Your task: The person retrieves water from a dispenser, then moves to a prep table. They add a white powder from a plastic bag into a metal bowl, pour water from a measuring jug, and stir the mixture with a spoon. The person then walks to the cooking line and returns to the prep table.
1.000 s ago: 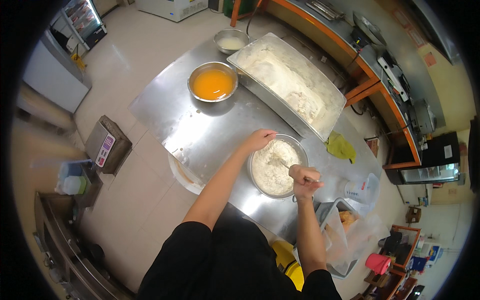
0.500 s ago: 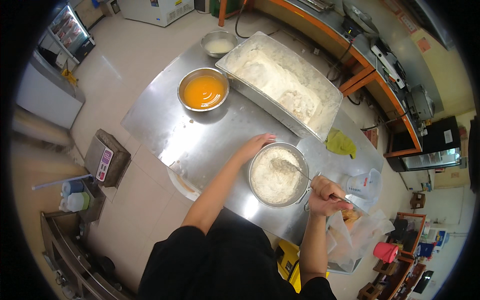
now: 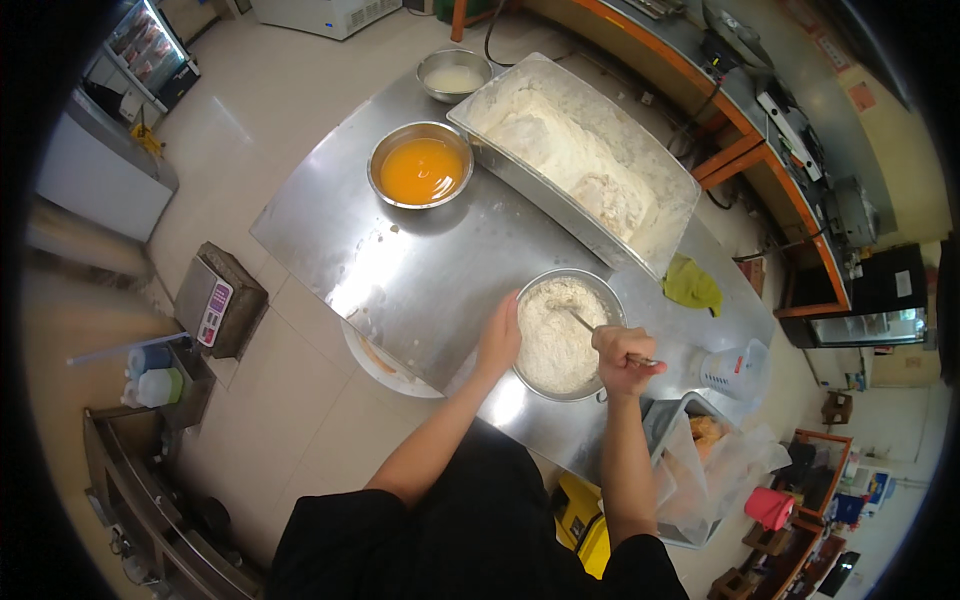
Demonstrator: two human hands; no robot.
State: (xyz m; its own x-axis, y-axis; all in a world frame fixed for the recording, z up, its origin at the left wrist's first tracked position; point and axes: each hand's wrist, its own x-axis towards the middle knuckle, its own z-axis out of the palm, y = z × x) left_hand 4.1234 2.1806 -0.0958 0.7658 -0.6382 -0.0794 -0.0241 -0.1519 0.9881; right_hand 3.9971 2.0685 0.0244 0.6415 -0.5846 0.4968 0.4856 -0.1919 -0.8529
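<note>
A round metal pot (image 3: 558,392) of white flour (image 3: 562,350) stands near the front edge of the steel table. My left hand (image 3: 499,336) cups the pot's left side, fingers along the wall near the rim. In my right hand (image 3: 625,357), a long-handled metal spoon (image 3: 580,320) is gripped by its handle, which sticks out past my fist. The spoon's bowl end is down in the flour at the pot's far side and partly hidden by it. Beyond the pot lies a large rectangular metal bin (image 3: 560,212) holding a heap of flour.
A steel bowl of orange liquid (image 3: 420,203) and a smaller bowl of whitish liquid (image 3: 453,97) stand far left. To the right are a green cloth (image 3: 692,286), a clear plastic jug (image 3: 735,372) and a grey tub (image 3: 662,425) with plastic wrapping. A scale (image 3: 214,312) stands off the table's left side.
My left hand has come down from the pot's far-left rim to its left side. My right hand has shifted left and up with the spoon, whose head sits deeper in the flour.
</note>
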